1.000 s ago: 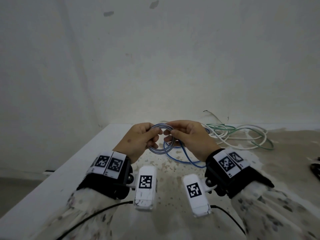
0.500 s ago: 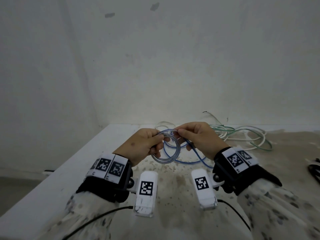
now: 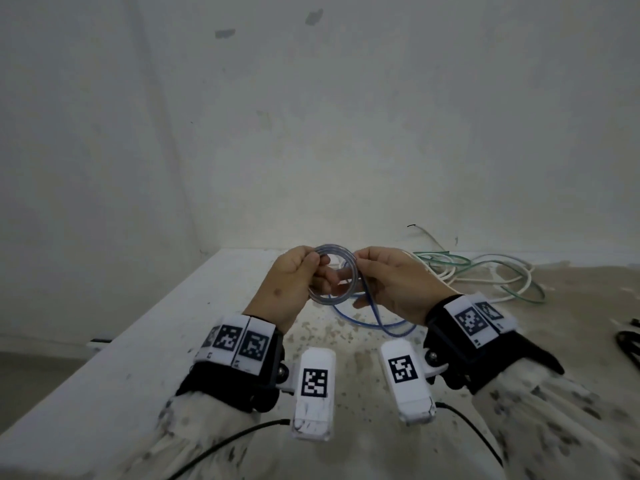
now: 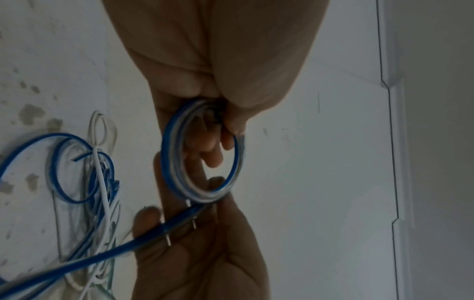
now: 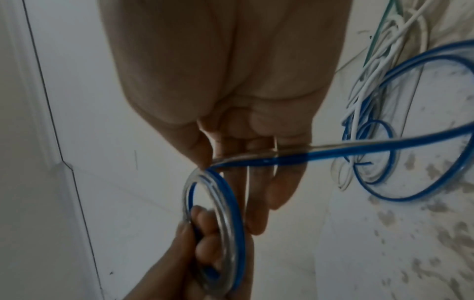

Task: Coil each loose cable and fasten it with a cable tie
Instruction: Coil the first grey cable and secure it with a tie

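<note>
Both hands hold one small blue cable coil point(image 3: 331, 277) above the table point(image 3: 145, 341). Left hand point(image 3: 289, 284) fingers curl round its left side; right hand point(image 3: 398, 285) thumb and forefinger pinch the right side, other fingers loosely extended.

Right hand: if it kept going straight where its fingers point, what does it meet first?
Likely the left hand. The right hand points leftward across the blue cable coil both grip; depth is unclear.

Coil point(image 3: 331, 279) between hands, loose cables point(image 3: 485, 275) behind right.
</note>
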